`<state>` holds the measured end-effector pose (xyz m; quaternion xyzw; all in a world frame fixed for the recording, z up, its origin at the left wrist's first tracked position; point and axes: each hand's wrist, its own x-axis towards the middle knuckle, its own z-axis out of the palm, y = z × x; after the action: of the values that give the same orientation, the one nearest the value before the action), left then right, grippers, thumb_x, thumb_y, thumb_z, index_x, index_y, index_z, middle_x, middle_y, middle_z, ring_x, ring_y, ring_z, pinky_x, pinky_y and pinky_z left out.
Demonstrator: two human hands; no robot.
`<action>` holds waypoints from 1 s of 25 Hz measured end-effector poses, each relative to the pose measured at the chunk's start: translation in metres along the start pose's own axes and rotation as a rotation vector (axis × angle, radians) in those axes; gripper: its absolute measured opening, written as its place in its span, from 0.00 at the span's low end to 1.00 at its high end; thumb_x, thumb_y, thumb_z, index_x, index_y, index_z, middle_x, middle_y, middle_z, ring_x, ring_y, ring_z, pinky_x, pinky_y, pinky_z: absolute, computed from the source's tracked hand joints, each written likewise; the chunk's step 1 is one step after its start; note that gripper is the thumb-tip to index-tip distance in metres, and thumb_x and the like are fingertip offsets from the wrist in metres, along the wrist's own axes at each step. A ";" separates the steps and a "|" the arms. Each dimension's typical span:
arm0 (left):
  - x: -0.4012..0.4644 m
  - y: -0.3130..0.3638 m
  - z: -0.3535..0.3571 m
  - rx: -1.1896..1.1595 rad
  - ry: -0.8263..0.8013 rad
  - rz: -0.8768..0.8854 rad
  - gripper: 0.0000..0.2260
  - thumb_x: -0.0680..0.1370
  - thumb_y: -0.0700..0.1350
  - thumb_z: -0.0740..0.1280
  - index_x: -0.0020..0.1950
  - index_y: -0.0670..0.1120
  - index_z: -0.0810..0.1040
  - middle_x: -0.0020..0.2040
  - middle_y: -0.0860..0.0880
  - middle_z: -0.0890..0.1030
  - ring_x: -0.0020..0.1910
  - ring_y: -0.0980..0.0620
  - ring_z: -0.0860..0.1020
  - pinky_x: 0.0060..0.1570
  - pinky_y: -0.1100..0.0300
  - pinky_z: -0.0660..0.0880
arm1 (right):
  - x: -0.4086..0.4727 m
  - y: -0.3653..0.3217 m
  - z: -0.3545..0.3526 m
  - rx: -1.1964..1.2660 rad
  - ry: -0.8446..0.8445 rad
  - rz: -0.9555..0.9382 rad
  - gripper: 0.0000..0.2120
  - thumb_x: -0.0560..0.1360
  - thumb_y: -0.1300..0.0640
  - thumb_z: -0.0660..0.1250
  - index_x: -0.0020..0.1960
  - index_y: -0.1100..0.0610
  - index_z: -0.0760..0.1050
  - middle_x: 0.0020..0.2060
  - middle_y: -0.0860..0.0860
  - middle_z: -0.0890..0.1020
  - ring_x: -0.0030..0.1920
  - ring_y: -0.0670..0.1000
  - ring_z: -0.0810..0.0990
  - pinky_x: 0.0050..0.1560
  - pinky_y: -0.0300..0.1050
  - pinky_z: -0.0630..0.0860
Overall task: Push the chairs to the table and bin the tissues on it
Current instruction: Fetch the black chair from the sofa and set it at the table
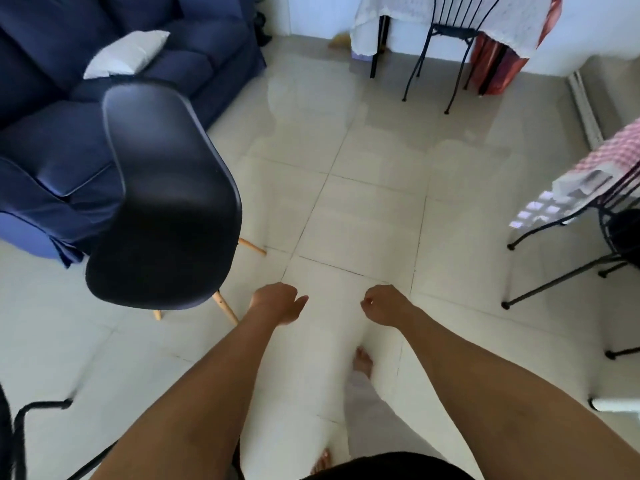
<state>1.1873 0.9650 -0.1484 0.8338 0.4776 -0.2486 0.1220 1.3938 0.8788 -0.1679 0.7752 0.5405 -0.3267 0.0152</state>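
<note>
A black plastic shell chair [166, 202] on wooden legs stands on the tiled floor at the left, just in front of the sofa. My left hand [277, 303] hangs to the right of its seat, fingers loosely curled, holding nothing. My right hand [384, 304] is beside it, curled into a loose fist, also empty. A black wire chair [446, 32] stands pushed against a table with a white lace cloth [367, 26] at the top. A second wire chair [595, 233] stands at the right by a table with a pink checked cloth [620, 147]. No tissues are in view.
A dark blue sofa [69, 133] with a white cushion [128, 53] fills the upper left. Black metal legs [31, 420] show at the lower left. A red object [495, 64] leans under the far table. My bare feet [362, 360] are on the pale tiles.
</note>
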 end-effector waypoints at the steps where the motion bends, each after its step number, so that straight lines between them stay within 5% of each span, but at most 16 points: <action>1: 0.022 0.002 -0.010 -0.015 -0.002 -0.013 0.23 0.82 0.58 0.49 0.59 0.44 0.76 0.55 0.46 0.80 0.53 0.46 0.79 0.51 0.55 0.75 | 0.023 0.006 -0.011 -0.014 -0.002 -0.010 0.15 0.78 0.58 0.57 0.53 0.64 0.79 0.56 0.58 0.81 0.58 0.57 0.79 0.61 0.47 0.75; 10: 0.190 0.005 -0.121 -0.158 -0.024 -0.158 0.23 0.81 0.58 0.49 0.59 0.45 0.75 0.59 0.46 0.79 0.57 0.45 0.77 0.52 0.54 0.73 | 0.213 0.007 -0.166 -0.136 -0.076 -0.116 0.15 0.79 0.57 0.56 0.54 0.64 0.77 0.57 0.59 0.80 0.58 0.58 0.78 0.58 0.47 0.75; 14: 0.249 -0.024 -0.159 -0.169 0.003 -0.218 0.23 0.82 0.58 0.50 0.58 0.44 0.76 0.57 0.45 0.80 0.55 0.44 0.78 0.48 0.54 0.72 | 0.294 -0.032 -0.210 -0.205 -0.098 -0.174 0.11 0.78 0.58 0.56 0.40 0.59 0.73 0.50 0.59 0.80 0.55 0.58 0.79 0.49 0.44 0.73; 22: 0.350 -0.102 -0.229 -0.285 0.025 -0.392 0.23 0.82 0.58 0.50 0.57 0.44 0.77 0.54 0.46 0.81 0.53 0.46 0.79 0.43 0.56 0.72 | 0.435 -0.132 -0.277 -0.279 -0.112 -0.359 0.13 0.78 0.57 0.57 0.50 0.62 0.78 0.52 0.59 0.82 0.54 0.58 0.80 0.50 0.43 0.74; 25: 0.376 -0.128 -0.252 -0.318 0.018 -0.483 0.23 0.82 0.58 0.50 0.57 0.45 0.77 0.54 0.46 0.81 0.53 0.46 0.79 0.43 0.56 0.72 | 0.483 -0.163 -0.300 -0.342 -0.177 -0.444 0.11 0.78 0.56 0.57 0.44 0.59 0.75 0.53 0.59 0.82 0.54 0.58 0.80 0.49 0.42 0.73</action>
<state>1.3109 1.4189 -0.1306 0.6686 0.6963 -0.1850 0.1843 1.5006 1.4594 -0.1312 0.5926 0.7407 -0.2927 0.1207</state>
